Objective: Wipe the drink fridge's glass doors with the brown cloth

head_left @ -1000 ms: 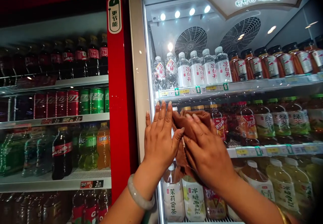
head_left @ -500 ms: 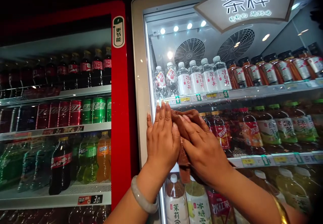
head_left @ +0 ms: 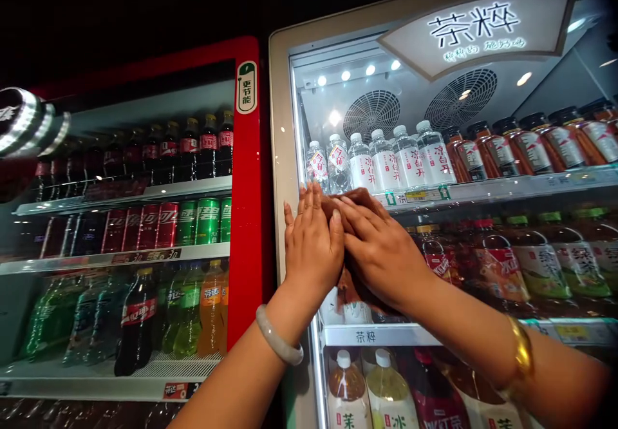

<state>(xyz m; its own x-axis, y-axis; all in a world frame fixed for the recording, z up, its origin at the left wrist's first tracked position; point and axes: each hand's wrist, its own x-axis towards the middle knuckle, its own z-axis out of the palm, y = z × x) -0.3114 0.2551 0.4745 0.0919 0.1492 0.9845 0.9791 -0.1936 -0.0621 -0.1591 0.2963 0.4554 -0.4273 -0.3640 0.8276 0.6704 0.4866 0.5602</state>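
Observation:
A brown cloth [head_left: 355, 287] is bunched against the glass door of the pale-framed drinks cooler [head_left: 284, 133]. My right hand [head_left: 381, 252] lies over the cloth, fingers curved around its upper part and pressing it to the glass. Beside it, my left hand [head_left: 313, 242] rests flat at the door's left edge, fingers stretched upward and thumb touching the cloth's side. The left wrist has a pale bangle, the right a gold one. Part of the cloth is hidden beneath the right palm.
On the left stands a red-framed cooler [head_left: 246, 223] holding cola bottles, cans and other drinks. Behind the glass are water bottles [head_left: 386, 162] and tea bottles [head_left: 528, 261] on shelves. A lit sign [head_left: 476, 33] spans the cooler's top. A blurred bright reflection shows at far left.
The view has shifted, so both coolers appear lower and further right. My hands sit slightly higher against the shelves, and the cloth's hanging end has moved up with them.

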